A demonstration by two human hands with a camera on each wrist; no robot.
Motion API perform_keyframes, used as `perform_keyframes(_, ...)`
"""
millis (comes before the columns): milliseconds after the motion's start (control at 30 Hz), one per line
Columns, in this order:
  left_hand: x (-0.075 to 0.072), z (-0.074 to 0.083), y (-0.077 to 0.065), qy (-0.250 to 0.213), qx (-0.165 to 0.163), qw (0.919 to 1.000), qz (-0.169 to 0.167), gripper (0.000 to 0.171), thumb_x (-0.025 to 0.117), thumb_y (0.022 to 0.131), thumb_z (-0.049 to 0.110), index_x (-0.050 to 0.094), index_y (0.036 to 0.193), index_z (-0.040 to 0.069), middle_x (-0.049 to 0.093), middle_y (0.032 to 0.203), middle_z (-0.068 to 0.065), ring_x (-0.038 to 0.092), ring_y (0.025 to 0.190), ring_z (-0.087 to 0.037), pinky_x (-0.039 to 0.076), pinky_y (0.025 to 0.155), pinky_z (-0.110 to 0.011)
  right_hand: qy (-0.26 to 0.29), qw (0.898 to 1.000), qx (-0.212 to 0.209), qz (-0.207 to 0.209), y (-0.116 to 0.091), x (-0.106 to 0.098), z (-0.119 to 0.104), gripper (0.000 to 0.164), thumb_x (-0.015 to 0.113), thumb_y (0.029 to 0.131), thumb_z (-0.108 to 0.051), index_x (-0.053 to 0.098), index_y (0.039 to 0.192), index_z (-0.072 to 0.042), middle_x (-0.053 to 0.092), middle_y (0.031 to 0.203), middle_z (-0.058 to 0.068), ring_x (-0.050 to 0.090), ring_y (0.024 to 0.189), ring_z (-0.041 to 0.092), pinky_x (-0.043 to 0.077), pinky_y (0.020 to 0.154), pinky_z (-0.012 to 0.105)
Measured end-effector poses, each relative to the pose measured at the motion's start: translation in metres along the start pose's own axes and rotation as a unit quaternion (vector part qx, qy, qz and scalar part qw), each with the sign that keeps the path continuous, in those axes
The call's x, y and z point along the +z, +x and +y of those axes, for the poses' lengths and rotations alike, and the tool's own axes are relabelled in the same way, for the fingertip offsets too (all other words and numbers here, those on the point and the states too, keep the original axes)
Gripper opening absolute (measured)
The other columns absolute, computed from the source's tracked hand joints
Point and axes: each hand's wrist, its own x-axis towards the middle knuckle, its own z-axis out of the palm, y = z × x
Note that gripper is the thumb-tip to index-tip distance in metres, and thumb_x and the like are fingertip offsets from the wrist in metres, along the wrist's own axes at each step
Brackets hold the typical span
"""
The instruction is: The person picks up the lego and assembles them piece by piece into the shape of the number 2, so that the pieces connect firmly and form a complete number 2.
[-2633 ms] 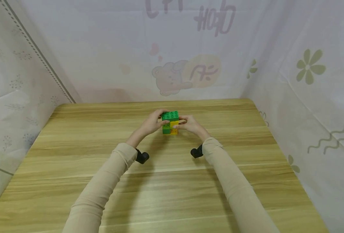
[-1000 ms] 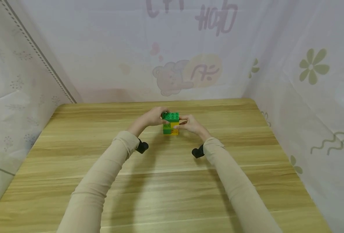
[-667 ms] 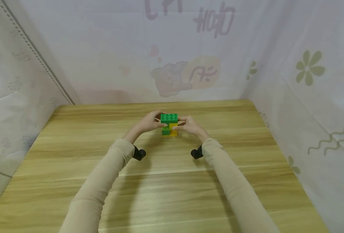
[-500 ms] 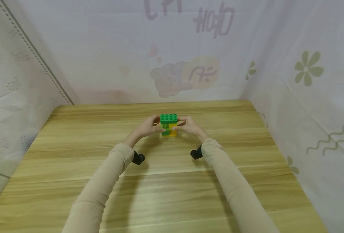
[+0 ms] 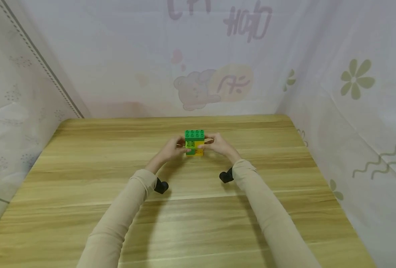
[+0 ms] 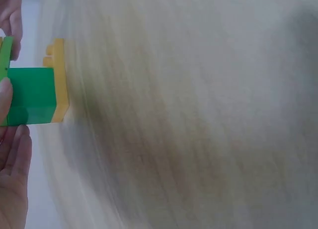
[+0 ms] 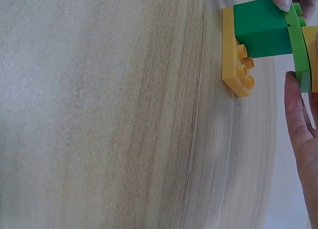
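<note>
A small stack of toy building bricks stands near the back middle of the table. Its top is a dark green brick (image 5: 194,134) with studs, above a yellow brick (image 5: 199,143) on the right and a lime plate (image 7: 300,55) on the left. Under the lime plate sits a dark green block (image 7: 262,28), on an orange base (image 7: 229,52). My left hand (image 5: 169,149) grips the stack's left side at the lower green block, thumb in front. From the right, my right hand (image 5: 219,144) pinches around the yellow brick. The stack's back is hidden.
The wood-grain table (image 5: 191,223) has a patterned cloth (image 5: 134,67) behind it and on both sides. Black wrist mounts (image 5: 161,186) stick out inward from both sleeves, above the tabletop.
My left hand has come down from beside the top brick to the lower part of the stack. The right hand keeps its grip, and the stack stays in nearly the same place.
</note>
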Motion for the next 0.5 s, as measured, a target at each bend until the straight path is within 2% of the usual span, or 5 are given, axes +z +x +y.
perform_keyframes(267, -0.0004, -0.0014, 0.0006, 0.012, -0.002, 0.9998, 0.015, 0.039, 0.065, 0.084, 0.013, 0.051, 0.115, -0.008, 0.055, 0.116, -0.023, 0.053, 0.110, -0.034, 0.044, 0.098, -0.040, 0.006, 1.000, -0.013, -0.005, -0.0019, -0.0003, -0.0025, 0.043, 0.065, 0.084, -0.014, 0.055, 0.126, -0.008, 0.052, 0.130, 0.014, 0.056, 0.112, 0.033, 0.050, 0.090, 0.038)
perform_keyframes(500, 0.0003, 0.0003, -0.0003, 0.034, -0.005, 0.9993, 0.015, 0.038, 0.065, 0.085, 0.015, 0.054, 0.115, -0.006, 0.057, 0.116, -0.021, 0.054, 0.109, -0.032, 0.045, 0.097, -0.041, -0.017, 1.000, -0.018, 0.010, -0.0037, 0.0028, -0.0014, 0.043, 0.066, 0.084, -0.018, 0.056, 0.124, -0.008, 0.055, 0.126, 0.015, 0.056, 0.112, 0.032, 0.048, 0.092, 0.041)
